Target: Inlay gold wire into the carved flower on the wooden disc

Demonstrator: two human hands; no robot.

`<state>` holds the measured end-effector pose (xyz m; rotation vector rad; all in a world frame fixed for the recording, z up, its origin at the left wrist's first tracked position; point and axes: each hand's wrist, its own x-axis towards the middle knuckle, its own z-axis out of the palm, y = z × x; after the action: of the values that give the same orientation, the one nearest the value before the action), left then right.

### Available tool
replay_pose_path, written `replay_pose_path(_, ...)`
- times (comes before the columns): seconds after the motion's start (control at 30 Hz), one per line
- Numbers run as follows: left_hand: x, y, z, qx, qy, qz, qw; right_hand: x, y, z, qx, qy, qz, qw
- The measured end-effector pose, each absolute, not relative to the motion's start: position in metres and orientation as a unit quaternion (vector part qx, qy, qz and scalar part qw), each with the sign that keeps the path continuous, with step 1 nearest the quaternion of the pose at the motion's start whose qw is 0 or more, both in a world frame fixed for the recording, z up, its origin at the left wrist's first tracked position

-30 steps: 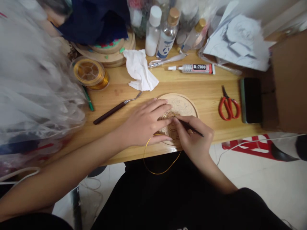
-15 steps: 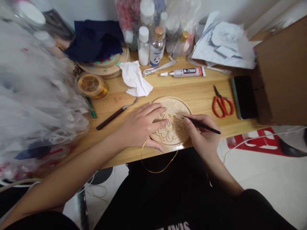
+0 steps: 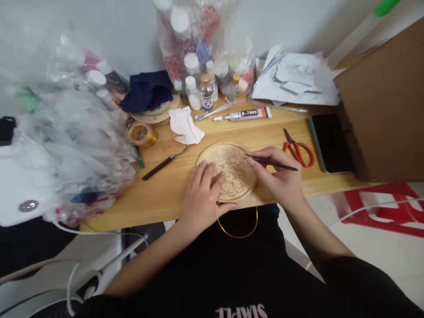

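Note:
A round wooden disc [image 3: 238, 192] with a carved flower pattern lies at the table's front edge. Gold wire lines some of its lower petals. My left hand [image 3: 205, 194] rests on the disc's left side, fingers apart, holding it down. In my right hand [image 3: 281, 176] are dark tweezers [image 3: 276, 164], pinched between thumb and fingers, their tips over the upper right of the pattern. A loop of gold wire [image 3: 238, 236] hangs from the disc below the table edge.
A dark-handled tool [image 3: 159, 169], white tissue [image 3: 186, 126], wire spool [image 3: 142, 134] and glue tube [image 3: 250, 114] lie around the disc. Red-handled pliers [image 3: 300, 152] and a phone [image 3: 332, 143] are right, beside a cardboard box [image 3: 384, 101]. Bottles and plastic bags [image 3: 79, 141] line the back and left.
The view has shifted. My left hand has turned, its fingers now pointing more up the disc. The tweezers, still in my right hand, show two separate arms, and the wire loop hangs further right.

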<state>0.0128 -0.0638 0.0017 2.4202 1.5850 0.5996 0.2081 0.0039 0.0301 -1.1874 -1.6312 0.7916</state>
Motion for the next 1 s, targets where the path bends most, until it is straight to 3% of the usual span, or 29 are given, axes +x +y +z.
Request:
replay_pose_path(0.27,0.047,-0.079,-0.012,0.736,0.624,0.260,0.035,0.210,0.039,0.029,-0.299,-0.820,0.385,0.299)
replay_pose_path(0.7,0.044,-0.075,-0.011,0.743,0.623,0.240,0.042,0.187,0.111,0.038,-0.126,-0.848,0.512,0.052)
replay_pose_path(0.83,0.046,-0.075,-0.012,0.740,0.624,0.250,0.027,0.184,0.118,0.037,-0.094,-0.853,0.514,0.009)
replay_pose_path(1.0,0.046,-0.074,-0.014,0.735,0.629,0.254,0.014,0.185,0.119,0.034,-0.088,-0.852,0.517,0.014)
